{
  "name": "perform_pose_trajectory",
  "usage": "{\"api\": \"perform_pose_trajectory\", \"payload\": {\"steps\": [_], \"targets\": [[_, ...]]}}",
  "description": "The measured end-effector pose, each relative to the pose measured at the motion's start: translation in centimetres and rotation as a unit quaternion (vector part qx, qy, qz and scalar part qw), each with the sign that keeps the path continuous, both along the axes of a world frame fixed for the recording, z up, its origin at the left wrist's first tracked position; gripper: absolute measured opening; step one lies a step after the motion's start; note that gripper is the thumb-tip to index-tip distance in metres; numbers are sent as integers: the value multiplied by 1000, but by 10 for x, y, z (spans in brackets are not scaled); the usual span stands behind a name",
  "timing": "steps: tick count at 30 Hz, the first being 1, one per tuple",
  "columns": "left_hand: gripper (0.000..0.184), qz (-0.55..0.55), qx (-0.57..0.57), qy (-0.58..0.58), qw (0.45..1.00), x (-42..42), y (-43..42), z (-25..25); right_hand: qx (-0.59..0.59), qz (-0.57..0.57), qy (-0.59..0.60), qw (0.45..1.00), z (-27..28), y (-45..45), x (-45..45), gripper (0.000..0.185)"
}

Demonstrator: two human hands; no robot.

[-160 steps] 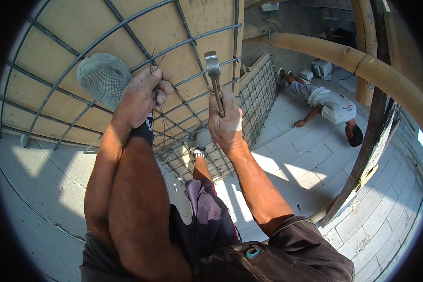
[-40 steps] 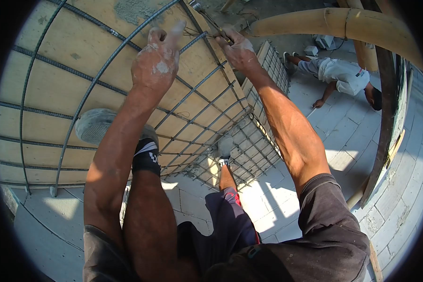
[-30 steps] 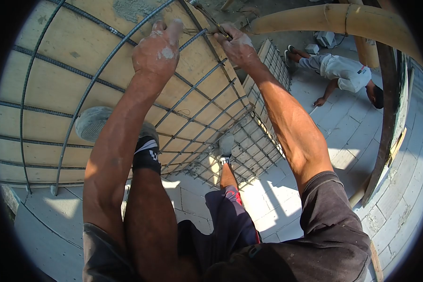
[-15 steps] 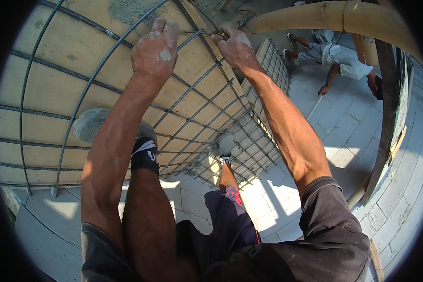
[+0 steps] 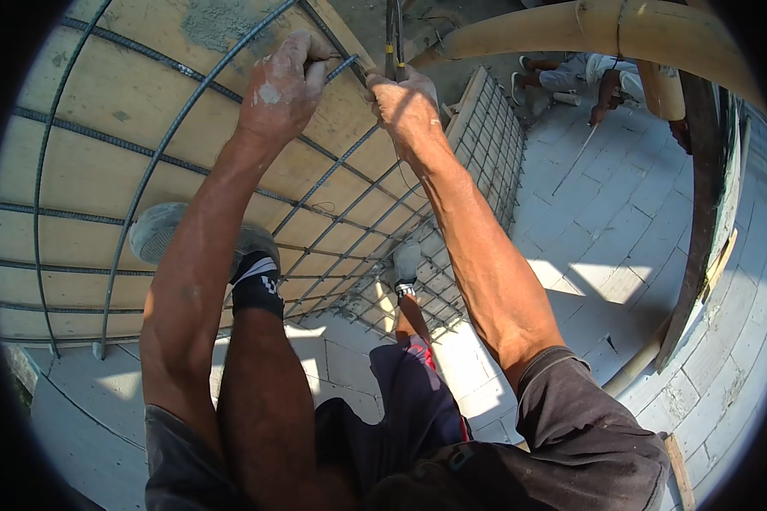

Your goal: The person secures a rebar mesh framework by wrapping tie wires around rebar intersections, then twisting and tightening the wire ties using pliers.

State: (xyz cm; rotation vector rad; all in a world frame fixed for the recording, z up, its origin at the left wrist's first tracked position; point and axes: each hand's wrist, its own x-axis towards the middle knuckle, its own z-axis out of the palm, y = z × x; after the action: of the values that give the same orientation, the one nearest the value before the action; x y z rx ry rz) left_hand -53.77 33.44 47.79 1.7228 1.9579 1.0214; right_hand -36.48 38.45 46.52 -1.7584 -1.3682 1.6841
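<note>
My left hand (image 5: 279,89), smeared with dried cement, pinches what looks like a thin tie wire beside the end of a steel reinforcing bar (image 5: 343,146). My right hand (image 5: 406,100) is closed around a pair of pliers (image 5: 395,43), whose two dark, yellow-banded handles point up past my fist. The pliers' lower end is hidden by my fingers. Both hands are at the upper edge of a reinforcing-bar grid, which lies over a plywood panel (image 5: 85,166). A thick curved bar (image 5: 169,140) runs left of my left hand.
My left shoe (image 5: 160,232) rests on the grid, and my right shoe (image 5: 406,262) stands lower among the bars. A curved bamboo pole (image 5: 562,32) crosses the upper right. Beyond it a person (image 5: 609,81) bends over the pale block floor (image 5: 605,170) with a thin rod (image 5: 576,158).
My right hand has moved slightly left and down, and the pliers' handles now stand upright above it. My left hand stays near the bar end. The other person has shifted.
</note>
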Motion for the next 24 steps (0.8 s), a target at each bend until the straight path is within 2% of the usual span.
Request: {"api": "perform_pose_trajectory", "payload": {"steps": [2, 3, 5, 8, 9, 11, 14, 15, 18, 19, 21, 24], "targets": [[10, -19, -6, -28, 999, -2, -2, -1, -65, -35, 51, 996, 0, 0, 0, 19], [10, -29, -10, -41, 999, -3, -4, 0, -55, -33, 40, 997, -1, 0, 0, 17], [11, -64, 11, -7, 998, -3, -8, -5, -35, -31, 19, 999, -3, -1, -1, 14], [12, -104, 25, 44, 993, 1, -7, 0, -74, -44, -9, 996, 7, 0, -6, 14], [13, -114, 26, 61, 991, 4, -4, 4, -95, -65, 20, 993, 9, -2, -7, 14], [14, -110, 1, 59, 992, 8, 5, 9, -137, -105, 76, 982, 14, -7, -10, 15], [16, -65, -5, 26, 998, 17, 20, 2, -54, -118, -10, 992, -28, -19, -18, 15], [16, -42, -1, 10, 999, 20, 22, -1, -62, -139, 7, 988, -24, -22, -23, 16], [17, 10, -103, -81, 991, 28, 16, 13, -65, -206, 82, 973, 1, -36, -28, 20], [17, 9, -89, -69, 994, 29, 13, 11, -95, -190, 77, 974, 6, -37, -24, 17], [19, 6, -61, -46, 997, 27, 5, 3, -155, -157, 67, 973, 14, -39, -16, 32], [23, -25, 5, 11, 1000, 25, 0, -5, -86, -94, 24, 991, 26, -51, -10, 30]]}}
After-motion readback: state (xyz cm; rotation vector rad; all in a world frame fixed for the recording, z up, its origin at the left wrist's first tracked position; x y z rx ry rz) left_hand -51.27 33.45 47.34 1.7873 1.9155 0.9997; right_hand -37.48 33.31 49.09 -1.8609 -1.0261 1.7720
